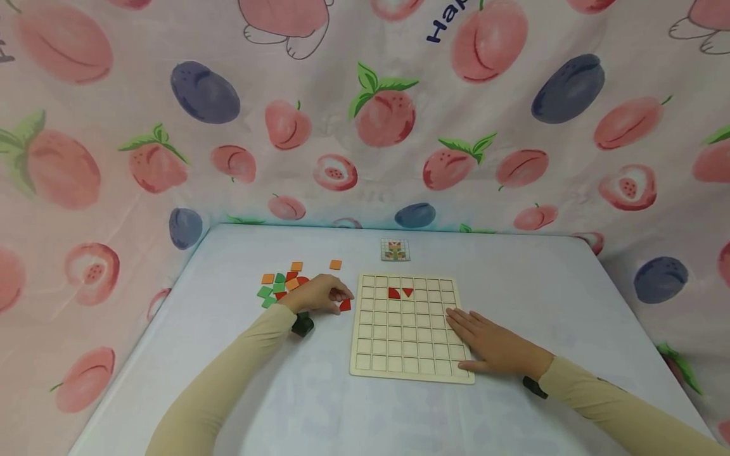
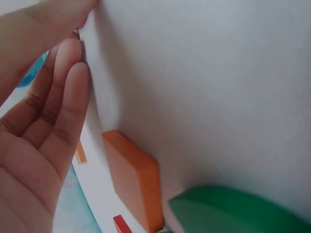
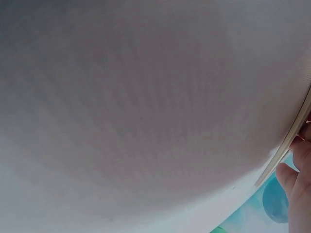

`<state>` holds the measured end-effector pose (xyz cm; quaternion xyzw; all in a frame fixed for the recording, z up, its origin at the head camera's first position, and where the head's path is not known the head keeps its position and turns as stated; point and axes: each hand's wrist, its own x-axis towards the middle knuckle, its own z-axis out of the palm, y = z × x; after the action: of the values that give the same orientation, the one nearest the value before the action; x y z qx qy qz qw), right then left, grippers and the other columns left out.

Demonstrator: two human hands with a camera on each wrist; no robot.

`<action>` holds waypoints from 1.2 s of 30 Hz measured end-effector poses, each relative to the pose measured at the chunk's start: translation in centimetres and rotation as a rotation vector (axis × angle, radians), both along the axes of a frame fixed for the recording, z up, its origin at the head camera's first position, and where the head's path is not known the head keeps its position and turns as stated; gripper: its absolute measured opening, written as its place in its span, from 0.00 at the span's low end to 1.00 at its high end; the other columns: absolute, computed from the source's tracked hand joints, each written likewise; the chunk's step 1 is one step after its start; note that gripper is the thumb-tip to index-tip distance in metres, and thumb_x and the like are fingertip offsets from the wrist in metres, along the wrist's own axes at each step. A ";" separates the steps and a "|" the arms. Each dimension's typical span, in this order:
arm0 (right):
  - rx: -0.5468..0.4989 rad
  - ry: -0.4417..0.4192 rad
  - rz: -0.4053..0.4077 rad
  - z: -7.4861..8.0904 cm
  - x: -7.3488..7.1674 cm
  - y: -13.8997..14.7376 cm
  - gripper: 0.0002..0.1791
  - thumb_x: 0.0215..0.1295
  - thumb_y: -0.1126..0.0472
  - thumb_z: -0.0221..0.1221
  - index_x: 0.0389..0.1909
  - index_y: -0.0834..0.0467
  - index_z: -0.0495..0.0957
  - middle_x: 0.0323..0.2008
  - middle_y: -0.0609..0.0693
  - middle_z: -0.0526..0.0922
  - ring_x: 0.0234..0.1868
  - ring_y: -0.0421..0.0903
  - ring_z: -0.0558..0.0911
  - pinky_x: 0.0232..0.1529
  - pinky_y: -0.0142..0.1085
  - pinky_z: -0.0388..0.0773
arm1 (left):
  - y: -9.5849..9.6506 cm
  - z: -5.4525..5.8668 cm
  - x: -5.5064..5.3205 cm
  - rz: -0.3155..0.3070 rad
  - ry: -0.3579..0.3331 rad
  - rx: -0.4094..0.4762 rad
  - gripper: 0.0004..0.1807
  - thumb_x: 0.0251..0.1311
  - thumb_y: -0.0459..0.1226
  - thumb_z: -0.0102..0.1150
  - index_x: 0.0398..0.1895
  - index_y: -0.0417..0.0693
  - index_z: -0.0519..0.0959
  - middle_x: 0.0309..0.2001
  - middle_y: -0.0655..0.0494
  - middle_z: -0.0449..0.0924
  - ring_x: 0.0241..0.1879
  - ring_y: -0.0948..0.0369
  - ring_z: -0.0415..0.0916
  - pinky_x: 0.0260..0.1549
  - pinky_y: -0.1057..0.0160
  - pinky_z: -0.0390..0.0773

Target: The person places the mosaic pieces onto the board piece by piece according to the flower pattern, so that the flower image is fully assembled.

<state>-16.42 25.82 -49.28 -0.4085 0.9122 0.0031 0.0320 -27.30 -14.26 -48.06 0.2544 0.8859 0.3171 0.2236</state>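
My left hand (image 1: 320, 294) is low over the table, left of the wooden grid board (image 1: 409, 375). Its thumb and fingertips pinch a red quarter-round tile (image 1: 345, 306); in the left wrist view only a sliver of red shows between them. A second red quarter-round tile (image 1: 393, 293) and a red triangle tile (image 1: 407, 292) lie side by side in cells near the board's top. My right hand (image 1: 495, 342) rests with spread, straight fingers on the board's right edge. In the right wrist view, some of its fingers (image 3: 302, 155) show at the board's rim.
Several loose tiles, orange, green and red, lie left of the board, among them a green tile (image 1: 264, 292) and an orange tile (image 2: 133, 182). One orange tile (image 1: 335, 265) lies apart. Behind the board is a small pattern card (image 1: 395, 250). A fruit-print cloth (image 1: 365, 183) hangs behind the table.
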 end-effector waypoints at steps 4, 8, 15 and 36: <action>-0.004 0.010 0.008 -0.1 0.0 0.0 0.48 0.63 0.30 0.43 0.70 0.65 0.54 0.72 0.59 0.55 0.71 0.56 0.59 0.66 0.22 0.17 | -0.1 -0.2 0.0 -0.002 0.027 -0.007 0.17 0.47 0.31 0.70 0.43 0.47 0.83 0.34 0.59 0.78 0.35 0.63 0.72 0.37 0.70 0.76; 0.004 0.006 0.000 -0.3 -0.1 0.1 0.48 0.63 0.30 0.43 0.70 0.64 0.54 0.72 0.58 0.55 0.71 0.56 0.58 0.66 0.22 0.16 | -0.1 -0.2 0.0 -0.007 0.049 -0.017 0.15 0.47 0.31 0.70 0.42 0.47 0.83 0.35 0.59 0.79 0.35 0.64 0.73 0.38 0.70 0.76; -0.004 0.003 -0.004 -0.4 -0.3 0.2 0.49 0.63 0.30 0.43 0.71 0.64 0.52 0.73 0.58 0.53 0.72 0.55 0.57 0.67 0.23 0.17 | 0.4 0.1 0.0 0.008 0.047 -0.021 0.16 0.47 0.32 0.70 0.42 0.48 0.84 0.36 0.59 0.80 0.35 0.65 0.73 0.39 0.71 0.76; -0.003 0.026 0.013 -0.4 -0.1 0.2 0.48 0.64 0.30 0.43 0.71 0.64 0.53 0.72 0.58 0.54 0.71 0.55 0.58 0.67 0.23 0.18 | 1.6 0.9 -1.5 -0.039 0.035 0.034 0.18 0.46 0.31 0.71 0.44 0.44 0.83 0.36 0.56 0.82 0.35 0.65 0.75 0.39 0.69 0.78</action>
<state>-16.54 26.03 -49.66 -0.4143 0.9099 0.0071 0.0193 -28.78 -12.62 -47.16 0.2809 0.8790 0.3231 0.2100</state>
